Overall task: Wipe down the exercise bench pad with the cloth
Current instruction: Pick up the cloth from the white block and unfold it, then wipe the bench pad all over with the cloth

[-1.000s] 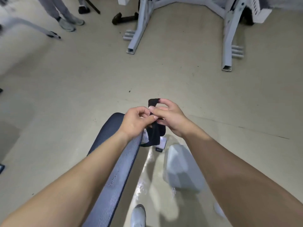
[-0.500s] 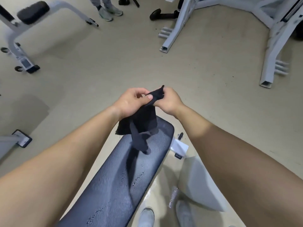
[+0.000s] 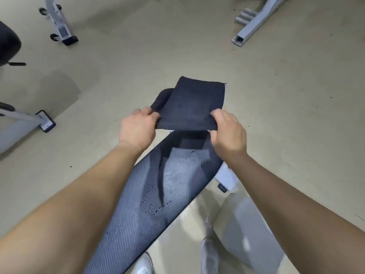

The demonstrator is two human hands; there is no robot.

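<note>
A dark navy cloth (image 3: 190,104) is spread flat in the air above the far end of the bench pad. My left hand (image 3: 138,128) pinches its near left corner and my right hand (image 3: 229,131) pinches its near right corner. The ribbed dark bench pad (image 3: 156,196) runs diagonally from the lower left up toward my hands, with small wet specks on its middle. The cloth hides the pad's far tip and throws a shadow on it.
A white bench foot (image 3: 225,178) sticks out right of the pad. White machine legs stand at far right (image 3: 248,30) and far left (image 3: 59,22). Another grey frame foot (image 3: 45,120) lies at left. My shoes (image 3: 209,258) are on the beige floor.
The cloth hung bunched from both hands half a second ago; now my hands have moved apart and it is stretched out flat. The view has tilted down over the pad.
</note>
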